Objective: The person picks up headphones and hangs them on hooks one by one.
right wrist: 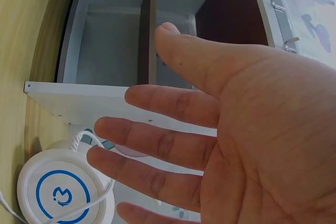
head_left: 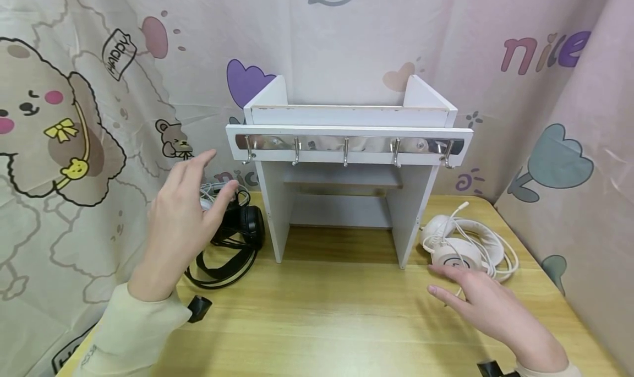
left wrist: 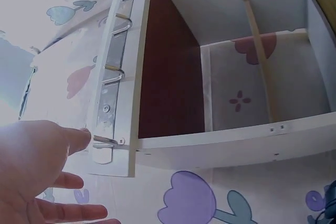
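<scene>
My left hand (head_left: 180, 217) is raised in front of a pair of black headphones (head_left: 242, 228) and partly covers them in the head view. Its fingers are spread with nothing between them. In the left wrist view the thumb comes close to the end hook (left wrist: 105, 141) of a hook rail (left wrist: 113, 93). White headphones (head_left: 453, 250) with a coiled white cable lie on the table at the right. Just in front of them hovers my right hand (head_left: 487, 305), fingers extended and holding nothing. The right wrist view shows one white ear cup (right wrist: 63, 190) below those fingers.
A white desktop shelf (head_left: 418, 201) stands at the back of the wooden table (head_left: 322, 316), with the metal hooks along its upper front. A patterned curtain (head_left: 346, 41) hangs behind and at both sides. Some white cable (head_left: 210, 189) lies behind the left hand.
</scene>
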`<action>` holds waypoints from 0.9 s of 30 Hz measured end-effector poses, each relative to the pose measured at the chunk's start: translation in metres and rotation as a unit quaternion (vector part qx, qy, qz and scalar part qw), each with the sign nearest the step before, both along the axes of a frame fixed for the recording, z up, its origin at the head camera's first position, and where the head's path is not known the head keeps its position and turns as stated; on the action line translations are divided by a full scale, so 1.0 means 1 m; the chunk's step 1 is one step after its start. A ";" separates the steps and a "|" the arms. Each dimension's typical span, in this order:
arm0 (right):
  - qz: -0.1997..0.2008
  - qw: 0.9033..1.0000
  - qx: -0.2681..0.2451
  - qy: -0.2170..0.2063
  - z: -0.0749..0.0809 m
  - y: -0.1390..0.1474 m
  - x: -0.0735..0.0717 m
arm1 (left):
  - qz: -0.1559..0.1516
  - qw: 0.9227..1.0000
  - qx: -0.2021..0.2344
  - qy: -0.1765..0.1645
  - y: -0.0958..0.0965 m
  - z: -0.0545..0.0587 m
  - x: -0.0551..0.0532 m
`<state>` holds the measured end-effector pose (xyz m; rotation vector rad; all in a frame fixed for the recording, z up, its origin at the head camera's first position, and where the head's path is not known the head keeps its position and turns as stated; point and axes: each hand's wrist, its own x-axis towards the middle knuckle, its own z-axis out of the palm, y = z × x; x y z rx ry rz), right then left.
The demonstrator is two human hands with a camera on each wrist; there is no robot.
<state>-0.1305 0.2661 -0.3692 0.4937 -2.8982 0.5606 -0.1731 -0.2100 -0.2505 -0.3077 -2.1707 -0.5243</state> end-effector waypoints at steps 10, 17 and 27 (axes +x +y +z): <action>0.003 1.000 -0.014 0.006 0.001 0.012 -0.005 | -0.029 0.999 0.005 0.017 0.007 0.019 -0.014; -0.004 1.000 -0.013 -0.011 0.007 0.026 -0.012 | -0.037 0.999 0.001 0.029 0.013 0.031 -0.026; -0.008 1.000 0.000 -0.004 0.012 0.046 -0.024 | -0.056 0.997 -0.020 0.046 0.023 0.041 -0.039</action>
